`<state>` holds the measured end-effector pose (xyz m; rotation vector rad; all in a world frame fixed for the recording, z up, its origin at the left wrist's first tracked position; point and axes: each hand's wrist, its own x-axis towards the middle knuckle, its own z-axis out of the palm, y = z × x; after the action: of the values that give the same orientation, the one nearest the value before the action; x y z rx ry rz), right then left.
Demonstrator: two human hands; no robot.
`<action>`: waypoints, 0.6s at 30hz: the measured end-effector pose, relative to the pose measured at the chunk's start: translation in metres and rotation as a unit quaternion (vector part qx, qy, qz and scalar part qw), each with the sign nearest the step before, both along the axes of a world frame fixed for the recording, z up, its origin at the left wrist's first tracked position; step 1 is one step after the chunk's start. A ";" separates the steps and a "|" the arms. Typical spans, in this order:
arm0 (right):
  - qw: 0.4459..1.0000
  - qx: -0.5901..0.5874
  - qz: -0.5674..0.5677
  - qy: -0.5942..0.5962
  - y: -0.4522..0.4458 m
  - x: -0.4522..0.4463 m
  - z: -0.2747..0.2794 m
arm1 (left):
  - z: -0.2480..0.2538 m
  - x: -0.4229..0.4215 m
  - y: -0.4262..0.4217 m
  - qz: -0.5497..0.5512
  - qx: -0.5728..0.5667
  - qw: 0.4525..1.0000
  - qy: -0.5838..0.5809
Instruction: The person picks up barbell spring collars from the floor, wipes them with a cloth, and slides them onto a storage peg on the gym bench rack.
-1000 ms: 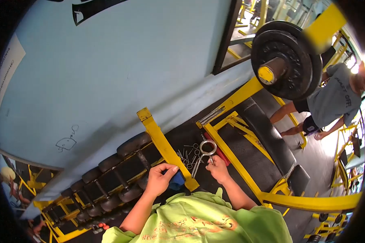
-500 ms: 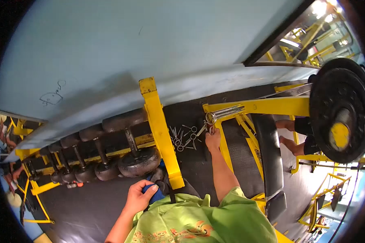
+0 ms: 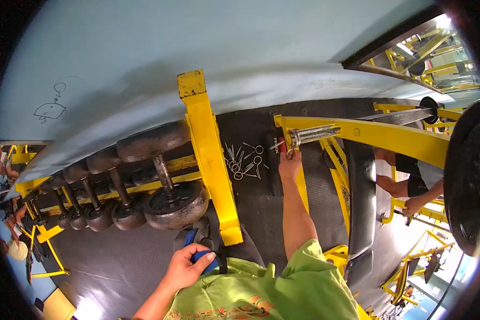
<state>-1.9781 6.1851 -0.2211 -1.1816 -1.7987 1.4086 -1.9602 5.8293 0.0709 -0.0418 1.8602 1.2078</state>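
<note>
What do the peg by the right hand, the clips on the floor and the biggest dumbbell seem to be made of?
Peg: probably steel, smooth and bare, since it shines silvery.
Clips: seemingly metal wire, thin rods and rings with a bright finish.
Biggest dumbbell: dark and scuffed, with dull gleams; perhaps painted metal or rubber-coated, I cannot tell which.

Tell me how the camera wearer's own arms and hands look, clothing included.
The left hand and right hand are gloveless, with no watch in view. The short, loose, lime-green fabric sleeve on the right belongs to a shirt printed in orange.
</note>
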 end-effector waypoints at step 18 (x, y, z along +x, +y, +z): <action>0.990 0.129 -0.020 -0.058 0.159 0.011 -0.014 | -0.038 0.010 0.046 -0.061 0.021 0.992 -0.113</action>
<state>-1.9676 6.3436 -0.2354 -1.1751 -1.9573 1.0637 -1.9500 5.8753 0.0332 -0.0396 1.6167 1.1109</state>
